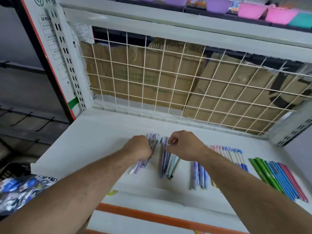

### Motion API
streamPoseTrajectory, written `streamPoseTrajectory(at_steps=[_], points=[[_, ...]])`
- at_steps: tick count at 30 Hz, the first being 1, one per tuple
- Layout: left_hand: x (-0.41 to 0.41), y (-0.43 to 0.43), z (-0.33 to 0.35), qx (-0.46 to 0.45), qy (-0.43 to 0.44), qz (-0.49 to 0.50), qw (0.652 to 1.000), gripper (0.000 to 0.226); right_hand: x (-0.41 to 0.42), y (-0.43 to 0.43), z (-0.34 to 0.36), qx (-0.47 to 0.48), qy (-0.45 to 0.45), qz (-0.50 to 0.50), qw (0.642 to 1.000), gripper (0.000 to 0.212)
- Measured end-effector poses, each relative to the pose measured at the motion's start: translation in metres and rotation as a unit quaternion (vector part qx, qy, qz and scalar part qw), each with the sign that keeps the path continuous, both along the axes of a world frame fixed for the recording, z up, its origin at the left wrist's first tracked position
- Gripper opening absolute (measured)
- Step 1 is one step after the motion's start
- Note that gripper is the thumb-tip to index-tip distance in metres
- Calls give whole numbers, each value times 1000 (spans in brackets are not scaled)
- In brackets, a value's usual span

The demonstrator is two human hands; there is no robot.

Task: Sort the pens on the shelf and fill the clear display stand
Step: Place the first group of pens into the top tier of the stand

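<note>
— What are the pens lying on?

— A white shelf board with an orange strip along its front edge. Behind it stands a cream wire grid, backed by brown cardboard. The shelf above holds purple tubs, pink tubs and a teal one.

— Any writing?

— The white side panel carries a green logo and printed characters, too blurred to read. The faint green print on the cardboard is just as unreadable.

— And the hands?

— The left hand is clenched round a pastel bundle at mid-shelf. The right hand, just beside it, pinches the top of a second bundle lying fanned on the board.

— What else?

— Under the right forearm lie blue-purple pens, then white pens with pink and blue tops, then a row of green, blue and pink pens at far right. A blue-printed bag sits low on the left, below the shelf edge.
</note>
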State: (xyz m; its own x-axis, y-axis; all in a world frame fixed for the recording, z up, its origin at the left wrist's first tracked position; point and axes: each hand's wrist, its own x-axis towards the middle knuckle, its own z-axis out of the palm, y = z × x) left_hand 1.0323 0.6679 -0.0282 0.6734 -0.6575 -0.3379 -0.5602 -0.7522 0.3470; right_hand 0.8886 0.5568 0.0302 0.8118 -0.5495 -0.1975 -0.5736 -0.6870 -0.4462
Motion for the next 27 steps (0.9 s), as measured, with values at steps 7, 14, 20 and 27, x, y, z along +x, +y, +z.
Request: streamPoseTrajectory(at_steps=[7, 14, 20, 27], points=[[6, 9, 1, -35, 43, 9, 998, 6, -8, 15, -2, 11, 9, -41, 999, 15], [11, 6, 17, -145, 155, 43, 976, 15, -22, 21, 1, 51, -16, -89, 995, 12], [-18, -10, 39, -261, 288, -2, 921, 18, -47, 16, 9, 63, -69, -140, 986, 11], [-98, -42, 63, -306, 300, -92, 899, 17, -103, -4, 37, 99, -210, -223, 947, 15]])
